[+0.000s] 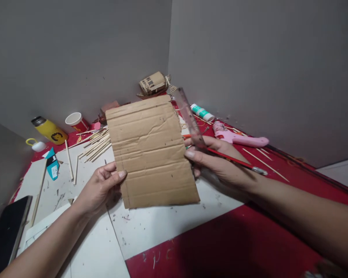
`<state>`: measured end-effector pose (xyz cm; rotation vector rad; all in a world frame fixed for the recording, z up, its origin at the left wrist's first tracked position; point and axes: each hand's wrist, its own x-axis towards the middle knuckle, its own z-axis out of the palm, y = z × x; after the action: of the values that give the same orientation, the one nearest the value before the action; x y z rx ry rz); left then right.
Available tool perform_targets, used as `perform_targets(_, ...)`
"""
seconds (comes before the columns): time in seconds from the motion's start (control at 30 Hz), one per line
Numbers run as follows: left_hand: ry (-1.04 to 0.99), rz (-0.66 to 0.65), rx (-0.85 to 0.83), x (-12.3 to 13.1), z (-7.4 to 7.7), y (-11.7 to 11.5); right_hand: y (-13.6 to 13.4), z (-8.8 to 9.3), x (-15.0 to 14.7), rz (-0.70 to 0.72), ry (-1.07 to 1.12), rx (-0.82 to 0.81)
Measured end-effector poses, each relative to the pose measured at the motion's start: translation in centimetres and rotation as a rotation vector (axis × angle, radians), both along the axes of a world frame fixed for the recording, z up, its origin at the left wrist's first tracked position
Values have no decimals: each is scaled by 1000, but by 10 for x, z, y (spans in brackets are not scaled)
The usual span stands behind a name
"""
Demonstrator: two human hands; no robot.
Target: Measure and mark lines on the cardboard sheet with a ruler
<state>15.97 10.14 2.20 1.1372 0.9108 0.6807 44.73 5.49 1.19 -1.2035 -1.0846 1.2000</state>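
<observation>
A creased piece of brown cardboard (pixel 150 154) is held up over the table, its face toward me. My left hand (pixel 104 185) grips its lower left edge, thumb in front and fingers behind. At the right edge my right hand (pixel 211 158) pinches the cardboard with its thumb. The same hand also holds a clear ruler (pixel 188 116), which slants up to the left, and a red pencil (pixel 229 157) pointing to the left. Part of the right fingers is hidden behind the cardboard and ruler.
White sheets (pixel 153 231) cover part of the red table (pixel 220 247). Wooden sticks (pixel 97 144), a yellow bottle (pixel 50 130), a paper cup (pixel 77 121) and a teal-and-black packet (pixel 52 164) lie left. Behind are a cardboard bundle (pixel 153 83) and a glue tube (pixel 202 112); a pink glue gun (pixel 237 137) lies right.
</observation>
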Motion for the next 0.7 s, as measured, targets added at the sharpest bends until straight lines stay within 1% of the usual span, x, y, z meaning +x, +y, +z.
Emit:
perform_targets(0.13,19,-23,-7,0,1,-1,-2,2,-1,58,-14,28)
perform_targets(0.27,36,-47,1,-3,0,0,-1,6,4,131,-119,86)
perform_targets(0.4,38,81,3,-4,3,-1,1,1,10,215,-247,167)
perform_targets(0.47,33,112,5,-3,4,-1,1,-3,12,249,-262,174)
perform_targets(0.6,15,66,-17,-3,4,0,1,-4,12,267,-269,149)
perform_targets(0.7,14,19,-15,-5,1,2,-1,2,9,224,-231,122)
